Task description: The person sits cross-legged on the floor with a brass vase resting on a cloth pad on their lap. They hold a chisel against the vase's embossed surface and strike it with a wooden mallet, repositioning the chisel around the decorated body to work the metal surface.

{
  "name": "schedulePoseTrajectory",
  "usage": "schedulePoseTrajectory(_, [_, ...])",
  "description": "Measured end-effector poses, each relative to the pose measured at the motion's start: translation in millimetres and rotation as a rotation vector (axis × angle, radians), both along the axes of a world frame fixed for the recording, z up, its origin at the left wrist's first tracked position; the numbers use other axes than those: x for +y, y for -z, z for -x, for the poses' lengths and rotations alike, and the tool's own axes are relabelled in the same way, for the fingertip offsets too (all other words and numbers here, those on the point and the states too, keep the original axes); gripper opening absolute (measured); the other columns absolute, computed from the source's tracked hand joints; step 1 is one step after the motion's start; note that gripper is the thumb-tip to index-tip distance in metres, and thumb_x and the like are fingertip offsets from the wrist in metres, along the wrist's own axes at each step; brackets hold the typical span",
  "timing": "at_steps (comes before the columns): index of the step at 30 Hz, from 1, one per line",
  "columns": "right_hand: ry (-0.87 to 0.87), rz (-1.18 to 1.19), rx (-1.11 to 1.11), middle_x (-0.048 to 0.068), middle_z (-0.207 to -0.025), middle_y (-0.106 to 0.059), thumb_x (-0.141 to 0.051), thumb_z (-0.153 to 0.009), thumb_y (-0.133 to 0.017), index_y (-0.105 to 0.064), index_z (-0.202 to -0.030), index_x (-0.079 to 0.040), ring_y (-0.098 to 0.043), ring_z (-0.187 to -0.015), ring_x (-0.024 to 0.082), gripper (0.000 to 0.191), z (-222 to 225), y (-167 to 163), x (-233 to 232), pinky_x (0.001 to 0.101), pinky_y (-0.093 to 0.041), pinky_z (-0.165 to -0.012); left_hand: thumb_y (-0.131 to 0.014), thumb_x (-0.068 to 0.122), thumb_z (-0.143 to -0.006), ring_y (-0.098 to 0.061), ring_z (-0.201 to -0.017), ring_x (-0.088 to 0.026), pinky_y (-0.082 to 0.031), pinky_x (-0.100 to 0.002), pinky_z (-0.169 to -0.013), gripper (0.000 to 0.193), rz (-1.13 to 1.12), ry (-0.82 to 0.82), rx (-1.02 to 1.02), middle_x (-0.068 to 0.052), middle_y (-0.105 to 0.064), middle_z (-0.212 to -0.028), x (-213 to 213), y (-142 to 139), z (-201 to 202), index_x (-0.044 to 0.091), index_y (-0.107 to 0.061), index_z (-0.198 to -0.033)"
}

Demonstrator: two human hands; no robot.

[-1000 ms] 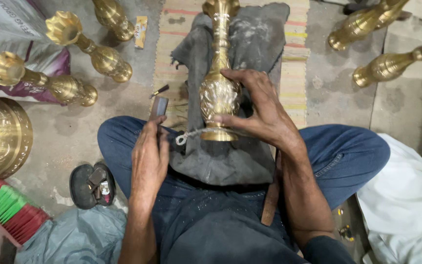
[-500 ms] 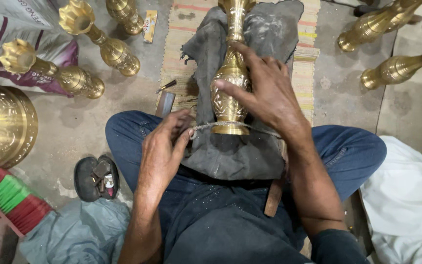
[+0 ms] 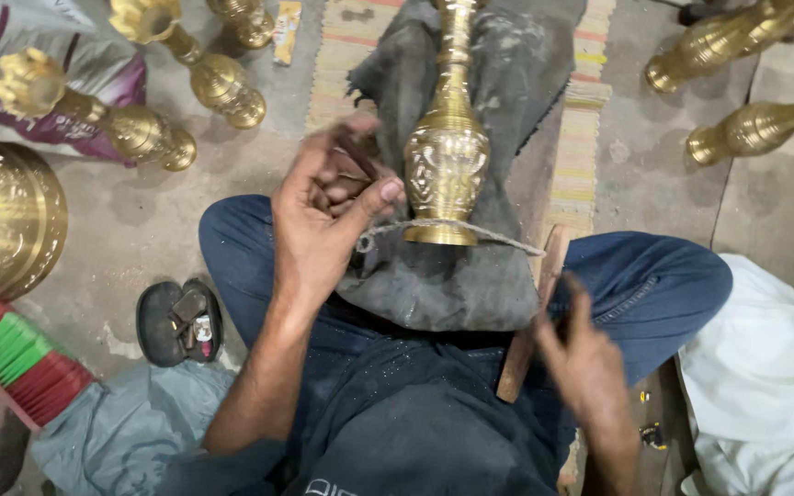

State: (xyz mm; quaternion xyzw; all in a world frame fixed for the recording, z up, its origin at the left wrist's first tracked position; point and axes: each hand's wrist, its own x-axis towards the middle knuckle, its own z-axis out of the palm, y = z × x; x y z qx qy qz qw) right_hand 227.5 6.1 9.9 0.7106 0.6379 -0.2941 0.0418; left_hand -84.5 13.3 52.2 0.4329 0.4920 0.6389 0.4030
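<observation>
My left hand pinches the cord taut around the brass vase on my lap; my right hand hangs loosely open.

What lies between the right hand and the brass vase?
In the head view, grey cloth and a wooden stick lie between right hand and brass vase.

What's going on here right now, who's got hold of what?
A person sits cross-legged on the floor with a brass vase lying on a grey cloth over the lap. The left hand pinches a cord stretched across the vase's base. The right hand, blurred, is off the vase, next to a wooden stick by the knee. More brass vases lie on the floor around.
</observation>
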Motion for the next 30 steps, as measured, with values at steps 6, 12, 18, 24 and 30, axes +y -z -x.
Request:
schedulePoseTrajectory(6, [0.010, -0.070, 0.279, 0.021, -0.103, -0.075, -0.033, -0.083, -0.074, -0.019, -0.162, -0.022, -0.073, -0.094, 0.043, 0.098, -13.1, 35.5, -14.6, 0.0501, -0.055, -0.083, -0.070, 0.003, -0.107, -0.076, -0.102, -0.016, -0.066, -0.028, -0.088, 0.030, -0.024, 0.160, -0.044, -0.015, -0.076, -0.114, 27.0, 2.5, -9.9, -0.001, -0.058, -0.134])
schedulePoseTrajectory(12, [0.103, -0.071, 0.919, 0.014, -0.111, -0.066, -0.015, -0.087, -0.068, -0.010, -0.169, -0.013, -0.066, -0.093, 0.022, 0.101, -29.7, 81.3, -18.0, 0.0349, -0.054, -0.088, -0.066, 0.005, -0.107, -0.079, -0.098, -0.015, -0.067, -0.027, -0.083, 0.040, -0.005, 0.157, -0.069, -0.008, -0.076, -0.118, 37.8, 2.3, -13.7, 0.002, -0.053, -0.144])
schedulePoseTrajectory(18, [0.382, -0.139, 1.192, 0.008, -0.114, -0.058, -0.003, -0.092, -0.065, -0.018, -0.167, -0.010, -0.063, -0.097, 0.015, 0.089, -13.3, 119.5, -30.6, 0.0302, -0.053, -0.087, -0.072, 0.003, -0.104, -0.077, -0.091, -0.017, -0.067, -0.028, -0.078, 0.046, -0.032, 0.115, 0.056, -0.010, -0.076, -0.101, 36.0, 1.2, -16.7, 0.001, -0.055, -0.146])
schedulePoseTrajectory(24, [0.588, 0.067, 1.651, 0.011, -0.106, -0.055, 0.001, -0.097, -0.074, -0.052, -0.153, 0.002, -0.061, -0.087, 0.016, 0.060, -33.2, 78.3, -21.5, 0.0323, -0.053, -0.071, -0.070, 0.004, -0.106, -0.078, -0.093, -0.016, -0.068, -0.029, -0.078, 0.032, -0.053, 0.005, 0.002, -0.010, -0.076, -0.106, 29.1, 0.9, -12.0, -0.002, -0.057, -0.134])
schedulePoseTrajectory(30, [0.266, -0.331, 1.096, 0.010, -0.100, -0.069, -0.001, -0.093, -0.080, -0.064, -0.108, -0.006, -0.065, -0.078, 0.015, 0.023, 1.2, 20.0, 23.5, 0.0309, -0.052, -0.063, -0.070, 0.004, -0.108, -0.078, -0.095, -0.019, -0.068, -0.031, -0.078, 0.030, -0.250, -0.116, -0.087, -0.013, -0.076, -0.105, 38.0, 23.9, -39.8, -0.003, -0.058, -0.133])
